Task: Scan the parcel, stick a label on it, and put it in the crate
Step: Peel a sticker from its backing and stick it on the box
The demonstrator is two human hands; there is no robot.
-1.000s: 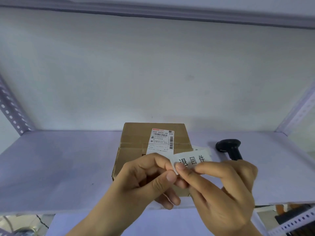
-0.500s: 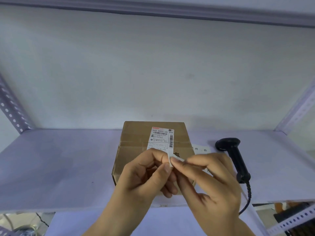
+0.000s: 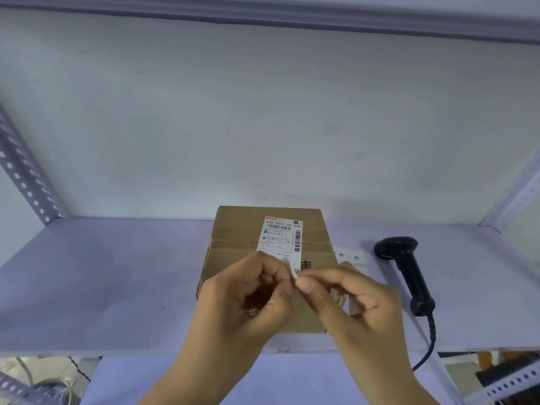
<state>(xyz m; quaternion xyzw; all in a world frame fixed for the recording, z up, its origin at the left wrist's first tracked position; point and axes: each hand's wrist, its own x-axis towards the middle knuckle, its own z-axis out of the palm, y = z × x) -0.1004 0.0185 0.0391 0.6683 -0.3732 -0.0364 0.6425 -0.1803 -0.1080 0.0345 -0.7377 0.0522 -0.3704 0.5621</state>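
A brown cardboard parcel [image 3: 236, 241] lies on the pale shelf [image 3: 102, 282], with a white shipping label [image 3: 282, 236] on its top face. Just above the parcel's near half, my left hand [image 3: 248, 299] and my right hand [image 3: 347, 299] meet at the fingertips. Both pinch a small white sticker [image 3: 292, 270] between them; only a corner of it shows. A black handheld scanner [image 3: 406, 270] lies on the shelf to the right of the parcel, untouched.
A strip of white stickers [image 3: 349, 255] rests between parcel and scanner. The scanner's cable [image 3: 429, 346] drops over the shelf's front edge. Perforated metal uprights [image 3: 20, 176] frame the shelf on both sides. No crate is in view.
The sticker, earlier held face-up with its print showing, is now folded down between my fingertips. Both hands dropped lower over the parcel, uncovering the scanner.
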